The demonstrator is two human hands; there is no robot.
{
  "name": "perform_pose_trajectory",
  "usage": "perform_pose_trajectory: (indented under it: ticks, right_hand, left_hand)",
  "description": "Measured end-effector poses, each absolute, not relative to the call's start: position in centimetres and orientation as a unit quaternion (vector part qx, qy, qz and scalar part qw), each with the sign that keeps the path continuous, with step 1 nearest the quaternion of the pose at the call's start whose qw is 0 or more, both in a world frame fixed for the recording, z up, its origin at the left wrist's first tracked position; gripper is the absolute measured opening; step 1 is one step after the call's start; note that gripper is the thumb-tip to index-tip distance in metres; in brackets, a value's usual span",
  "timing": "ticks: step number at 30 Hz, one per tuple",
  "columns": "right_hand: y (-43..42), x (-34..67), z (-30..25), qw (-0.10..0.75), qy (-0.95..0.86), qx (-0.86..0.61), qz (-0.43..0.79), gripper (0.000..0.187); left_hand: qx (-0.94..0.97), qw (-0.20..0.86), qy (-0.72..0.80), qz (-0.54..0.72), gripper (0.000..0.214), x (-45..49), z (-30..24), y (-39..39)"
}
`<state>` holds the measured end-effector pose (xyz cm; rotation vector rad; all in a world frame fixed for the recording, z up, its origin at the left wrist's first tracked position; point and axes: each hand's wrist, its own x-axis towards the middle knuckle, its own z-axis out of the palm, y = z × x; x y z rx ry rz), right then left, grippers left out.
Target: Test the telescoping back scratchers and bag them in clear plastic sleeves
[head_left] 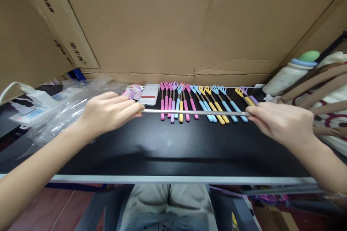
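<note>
A long, thin metal rod [195, 112] runs level between my hands, above the black table. It looks like the drawn-out shaft of a telescopic back scratcher. One end disappears into my left hand [110, 112], whose fingers are closed around it. At the other end my right hand [283, 121] is closed too. Both rod ends are hidden by the fingers. Behind the rod lies a row of back scratchers [193, 105] with pink, purple, blue and yellow handles and matching claw heads pointing away. A yellow back scratcher [245, 95] and a purple one lie nearest my right hand.
A phone [148, 94] and colourful cards [135, 91] lie at the back. Clear plastic bags [65, 110] and a white power strip [31, 115] are on the left. A bottle [288, 75] leans near a patterned bag [330, 97] on the right. Cardboard [151, 21] walls the back.
</note>
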<state>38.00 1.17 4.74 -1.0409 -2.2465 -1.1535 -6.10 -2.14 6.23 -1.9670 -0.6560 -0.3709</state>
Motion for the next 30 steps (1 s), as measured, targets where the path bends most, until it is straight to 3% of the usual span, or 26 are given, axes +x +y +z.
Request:
perform_pose_trajectory:
  ticks: [3, 8, 12, 20, 24, 30]
  right_hand:
    - [1.4, 38.9, 5.1, 0.179, -0.793, -0.314, -0.49, 0.04]
    - [2.0, 38.7, 5.7, 0.187, -0.782, -0.255, -0.537, 0.036]
    - [2.9, 40.7, 5.2, 0.182, -0.766, -0.244, -0.567, 0.029]
    - [4.7, 44.0, 3.4, 0.141, -0.8, -0.408, -0.415, 0.031]
    - [5.9, 44.0, 3.7, 0.118, -0.804, -0.427, -0.397, 0.034]
    - [6.5, 49.6, 3.7, 0.089, -0.759, -0.509, -0.395, 0.023]
  left_hand:
    - [-0.806, 0.504, -0.272, -0.151, 0.023, -7.3, 6.6, -2.2]
    - [-0.814, 0.435, -0.352, -0.154, 0.024, -8.6, 6.4, -2.4]
    - [-0.801, 0.484, -0.32, -0.15, 0.02, -11.2, 6.0, -1.8]
    - [-0.779, 0.534, -0.315, -0.09, 0.026, -12.8, 4.9, -0.8]
    - [-0.783, 0.52, -0.335, -0.073, 0.027, -12.4, 4.7, -0.3]
    - [-0.759, 0.541, -0.344, -0.114, 0.025, -15.9, 4.1, -0.8]
